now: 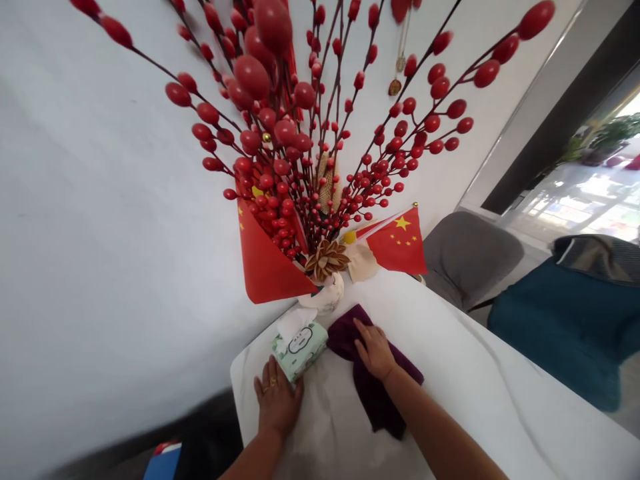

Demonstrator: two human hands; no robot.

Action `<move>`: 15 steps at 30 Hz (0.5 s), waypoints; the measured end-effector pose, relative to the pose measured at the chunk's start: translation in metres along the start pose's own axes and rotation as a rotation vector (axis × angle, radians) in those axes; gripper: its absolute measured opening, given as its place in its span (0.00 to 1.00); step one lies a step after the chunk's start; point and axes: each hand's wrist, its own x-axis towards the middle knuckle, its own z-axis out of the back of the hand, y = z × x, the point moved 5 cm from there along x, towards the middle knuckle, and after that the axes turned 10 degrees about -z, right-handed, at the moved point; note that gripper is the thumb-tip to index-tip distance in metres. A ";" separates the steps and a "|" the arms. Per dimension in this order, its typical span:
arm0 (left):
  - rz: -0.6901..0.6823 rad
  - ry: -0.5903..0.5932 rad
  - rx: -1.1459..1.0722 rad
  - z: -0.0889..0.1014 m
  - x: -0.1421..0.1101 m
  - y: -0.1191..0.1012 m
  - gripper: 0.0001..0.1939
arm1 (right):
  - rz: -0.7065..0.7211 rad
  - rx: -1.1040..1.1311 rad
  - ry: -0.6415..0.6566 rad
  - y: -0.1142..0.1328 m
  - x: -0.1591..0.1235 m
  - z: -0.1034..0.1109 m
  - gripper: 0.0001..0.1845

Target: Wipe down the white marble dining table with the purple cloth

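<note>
At the near corner of a green tissue pack (pixel 306 350), my left hand (pixel 278 400) has its thumb on one side and its fingers on the other. A ring shows on that hand. White tissue (pixel 296 324) sticks out of the pack's top. My right hand (pixel 376 350) lies on a dark purple cloth (pixel 385 400), its fingers stretched out and apart. The cloth is spread unevenly over the white tabletop (pixel 465 373), partly hidden beneath the right hand and forearm.
Behind the tissue pack stands a pale vase (pixel 330 297) with tall red berry branches (pixel 285 133). Red flags (pixel 400 240) flank it. A white wall (pixel 110 200) borders the table's left side. A grey chair (pixel 465 257) and a teal-covered chair (pixel 555 327) stand along the right.
</note>
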 end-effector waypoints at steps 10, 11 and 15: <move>-0.019 -0.003 0.013 -0.008 -0.002 0.003 0.38 | -0.468 -0.326 0.026 -0.039 0.152 0.036 0.50; -0.023 0.017 0.031 -0.008 -0.002 0.003 0.38 | -0.489 -0.372 0.051 -0.041 0.160 0.038 0.50; -0.021 0.093 0.130 -0.009 -0.002 0.004 0.38 | -0.490 -0.445 0.094 -0.046 0.182 0.041 0.45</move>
